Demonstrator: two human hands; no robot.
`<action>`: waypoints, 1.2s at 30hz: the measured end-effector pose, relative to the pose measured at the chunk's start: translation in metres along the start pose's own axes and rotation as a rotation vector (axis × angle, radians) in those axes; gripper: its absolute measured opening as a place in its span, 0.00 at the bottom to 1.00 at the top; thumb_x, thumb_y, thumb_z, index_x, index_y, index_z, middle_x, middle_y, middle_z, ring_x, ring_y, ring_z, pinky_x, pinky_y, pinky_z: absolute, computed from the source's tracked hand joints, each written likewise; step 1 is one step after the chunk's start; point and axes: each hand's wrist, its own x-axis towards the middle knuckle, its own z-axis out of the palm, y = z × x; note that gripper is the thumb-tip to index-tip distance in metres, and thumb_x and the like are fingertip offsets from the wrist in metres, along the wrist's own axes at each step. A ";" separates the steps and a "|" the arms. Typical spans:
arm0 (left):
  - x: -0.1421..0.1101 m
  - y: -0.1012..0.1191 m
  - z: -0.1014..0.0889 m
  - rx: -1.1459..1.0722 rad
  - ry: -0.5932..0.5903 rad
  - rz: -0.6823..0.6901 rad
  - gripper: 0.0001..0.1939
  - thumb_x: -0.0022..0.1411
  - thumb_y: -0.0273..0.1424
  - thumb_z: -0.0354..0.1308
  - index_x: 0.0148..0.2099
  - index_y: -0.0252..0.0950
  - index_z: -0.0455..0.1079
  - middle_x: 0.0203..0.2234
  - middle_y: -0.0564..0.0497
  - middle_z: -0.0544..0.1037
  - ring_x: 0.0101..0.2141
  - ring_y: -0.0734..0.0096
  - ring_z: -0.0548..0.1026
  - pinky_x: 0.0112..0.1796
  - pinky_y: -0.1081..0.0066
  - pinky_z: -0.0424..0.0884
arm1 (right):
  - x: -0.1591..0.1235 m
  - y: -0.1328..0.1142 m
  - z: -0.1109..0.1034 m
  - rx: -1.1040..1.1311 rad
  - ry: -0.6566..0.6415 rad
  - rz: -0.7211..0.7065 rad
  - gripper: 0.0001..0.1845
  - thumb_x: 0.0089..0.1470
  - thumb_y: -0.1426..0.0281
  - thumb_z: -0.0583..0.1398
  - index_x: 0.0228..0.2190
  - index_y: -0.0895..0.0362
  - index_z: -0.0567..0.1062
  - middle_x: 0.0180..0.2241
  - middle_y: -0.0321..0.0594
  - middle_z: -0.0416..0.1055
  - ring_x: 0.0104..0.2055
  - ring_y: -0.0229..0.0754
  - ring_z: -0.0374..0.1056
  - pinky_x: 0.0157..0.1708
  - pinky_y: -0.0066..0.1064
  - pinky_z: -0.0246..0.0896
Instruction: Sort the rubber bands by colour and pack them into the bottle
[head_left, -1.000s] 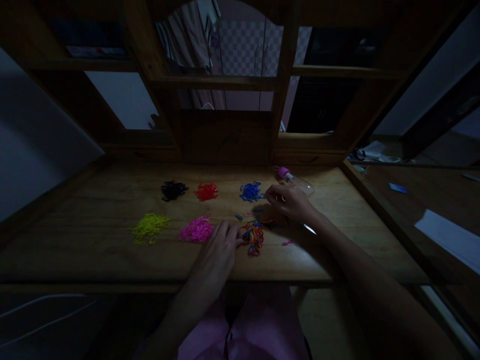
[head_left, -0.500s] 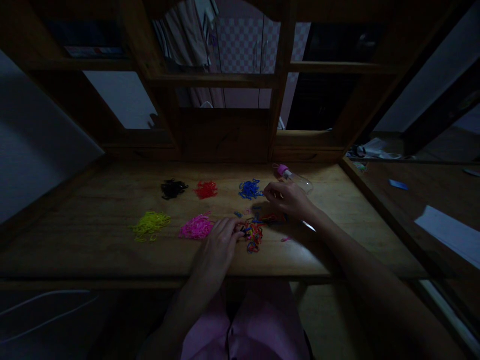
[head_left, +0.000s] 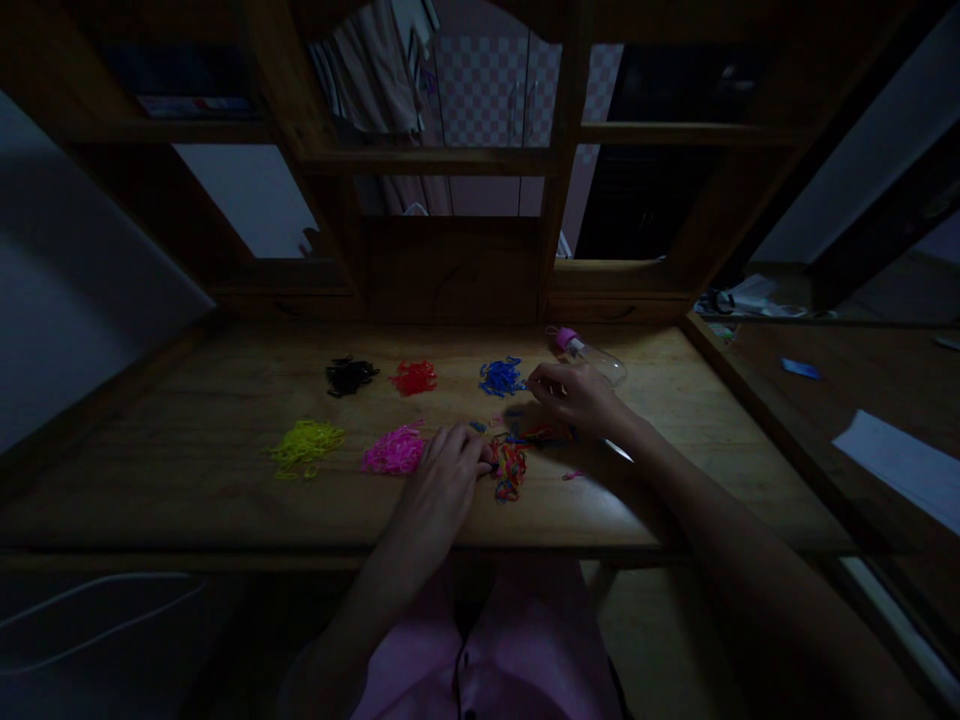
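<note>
My left hand (head_left: 448, 470) rests on the wood at the left edge of a mixed heap of coloured rubber bands (head_left: 511, 465). Its thumb and fingers are pinched together beside a dark bit too small to name. Just right of the blue rubber band pile (head_left: 501, 377), my right hand (head_left: 571, 395) hovers low with its fingertips closed; what they hold, if anything, is hard to see in the dim light. A pink rubber band pile (head_left: 394, 452) lies left of my left hand, partly covered by it. Farther left is a yellow pile (head_left: 304, 447).
Red (head_left: 414, 377) and black (head_left: 350, 376) rubber band piles lie in the back row. Behind my right hand, a clear bottle with a purple cap (head_left: 568, 340) lies on its side. The wooden desk (head_left: 187, 470) has a shelf frame along its back; paper (head_left: 904, 465) lies at right.
My left hand has shifted slightly rightward and up, nearer the mixed heap's left edge. My right hand stays almost where it was by the blue pile. The view has tilted very slightly.
</note>
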 end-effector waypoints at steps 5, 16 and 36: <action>-0.004 0.004 -0.008 -0.103 -0.001 -0.016 0.06 0.68 0.24 0.50 0.39 0.38 0.67 0.38 0.50 0.74 0.42 0.61 0.70 0.46 0.61 0.67 | 0.000 -0.001 -0.001 0.021 -0.010 0.006 0.09 0.62 0.68 0.56 0.33 0.56 0.76 0.26 0.39 0.73 0.26 0.37 0.64 0.29 0.30 0.50; -0.005 0.015 -0.020 -0.335 0.149 -0.154 0.09 0.67 0.26 0.53 0.44 0.42 0.73 0.42 0.53 0.77 0.45 0.67 0.74 0.48 0.67 0.69 | 0.001 -0.022 -0.005 0.363 -0.148 -0.032 0.12 0.61 0.63 0.59 0.36 0.58 0.78 0.28 0.37 0.73 0.27 0.35 0.63 0.28 0.28 0.53; -0.015 0.017 -0.029 -0.280 0.265 -0.178 0.06 0.67 0.28 0.52 0.41 0.40 0.70 0.38 0.51 0.76 0.42 0.65 0.75 0.45 0.66 0.71 | 0.000 -0.028 -0.001 0.751 -0.305 0.123 0.15 0.56 0.58 0.63 0.34 0.58 0.80 0.33 0.40 0.77 0.33 0.39 0.70 0.33 0.30 0.63</action>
